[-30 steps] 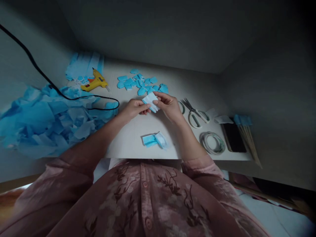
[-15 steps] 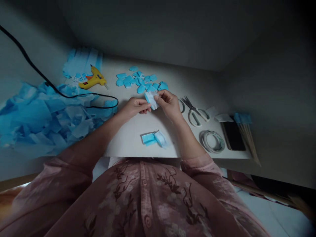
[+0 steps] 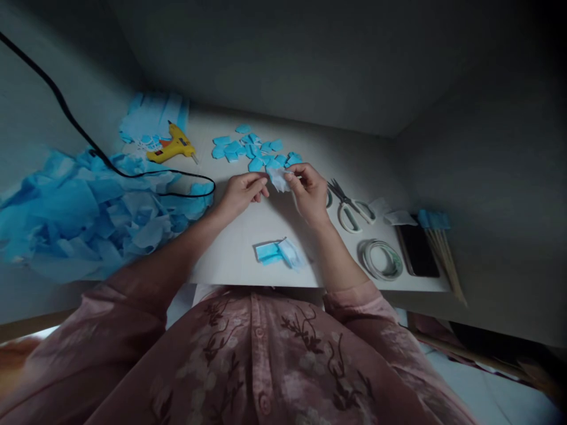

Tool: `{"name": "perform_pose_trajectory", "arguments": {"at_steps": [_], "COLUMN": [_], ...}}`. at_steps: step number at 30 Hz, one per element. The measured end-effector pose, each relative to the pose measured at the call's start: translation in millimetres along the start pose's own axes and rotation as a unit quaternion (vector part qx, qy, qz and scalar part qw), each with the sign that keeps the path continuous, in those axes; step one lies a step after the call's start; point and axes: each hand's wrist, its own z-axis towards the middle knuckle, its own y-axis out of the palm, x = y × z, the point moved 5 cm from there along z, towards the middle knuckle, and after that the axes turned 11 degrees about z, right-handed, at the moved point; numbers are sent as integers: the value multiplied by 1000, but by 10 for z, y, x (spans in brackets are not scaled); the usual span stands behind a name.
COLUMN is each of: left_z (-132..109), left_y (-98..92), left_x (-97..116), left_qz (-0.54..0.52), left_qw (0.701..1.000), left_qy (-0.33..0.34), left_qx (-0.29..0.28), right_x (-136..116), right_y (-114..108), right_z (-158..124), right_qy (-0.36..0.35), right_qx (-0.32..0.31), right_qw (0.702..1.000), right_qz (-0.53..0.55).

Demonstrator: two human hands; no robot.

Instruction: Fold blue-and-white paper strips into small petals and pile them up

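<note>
In the head view, my right hand [image 3: 310,193] pinches a small piece of pale mask fabric [image 3: 278,179] between thumb and forefinger. Its white side shows, creased, with a ragged lower edge. Just left of that piece is my left hand [image 3: 243,193], thumb and forefinger pressed together; whether anything is between them I cannot make out. Beyond the hands lie several small blue folded fabric pieces [image 3: 231,147] in a loose cluster. Nearer my body, a blue-and-white cut piece of mask [image 3: 269,252] rests on the white table [image 3: 234,260].
At left are a heap of blue fabric scraps [image 3: 80,206], a stack of face masks [image 3: 155,115], a yellow glue gun [image 3: 175,144] and a black cable [image 3: 62,100]. At right lie scissors [image 3: 349,203], tape rolls [image 3: 367,260], a phone [image 3: 419,251] and blue-tipped sticks [image 3: 445,254].
The mask piece was between both hands with a blue edge showing; now its white side shows, crumpled, from my right hand. My left fingertips have come slightly away from it.
</note>
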Motion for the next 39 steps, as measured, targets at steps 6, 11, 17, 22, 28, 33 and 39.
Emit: {"name": "perform_pose_trajectory", "arguments": {"at_steps": [6, 11, 17, 22, 28, 33, 39], "left_z": [16, 54, 47, -4, 20, 49, 32], "left_y": [91, 3, -31, -12, -2, -11, -75], "left_x": [-143, -114, -84, -6, -20, -62, -78], "left_qz": [-139, -162, -122, -76, -72, -71, -22], "left_qw": [978, 983, 992, 997, 997, 996, 996], "left_qy": [-124, -75, -37, -12, 1, 27, 34], "left_qx": [-95, -35, -4, 7, 34, 42, 74], "right_x": [-177, -161, 54, 63, 99, 96, 74], "right_y": [79, 167, 94, 147, 160, 198, 221], "right_z": [-12, -35, -14, -47, -60, -88, -82], "right_qy": [-88, -79, 118, 190, 144, 134, 130], "right_qx": [-72, -116, -25, -21, -23, -51, -66], "right_qw": [992, 988, 987, 972, 988, 989, 988], "right_qz": [-53, -61, 105, 138, 58, 20, 44]}}
